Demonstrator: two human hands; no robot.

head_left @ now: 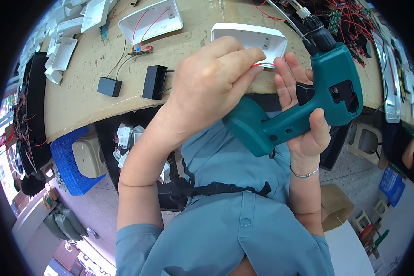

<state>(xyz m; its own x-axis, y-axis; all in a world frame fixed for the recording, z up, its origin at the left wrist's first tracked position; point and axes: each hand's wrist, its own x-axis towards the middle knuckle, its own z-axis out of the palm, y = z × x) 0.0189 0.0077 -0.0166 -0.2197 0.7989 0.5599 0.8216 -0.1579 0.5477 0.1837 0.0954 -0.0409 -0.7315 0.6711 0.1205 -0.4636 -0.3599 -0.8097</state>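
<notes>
My left hand (211,76) is closed, with thumb and forefinger pinching the end of a thin red wire (264,64). The wire runs toward the fingertips of my right hand (303,124). That hand holds a teal pistol-shaped power tool (280,126) by its handle, the thumb in front and the fingers behind, near the black trigger (304,93). The tool's black collar and metal rods point to the upper left. Behind my fingers lies an open white plastic housing (244,31), partly hidden by my left hand.
Another white housing (124,25) has red wires running to a small circuit board (142,51). Two black boxes (109,86) (154,82) lie on the table (78,110) near its front edge. White shells (62,53) heap at left, tangled red wires (354,27) at right.
</notes>
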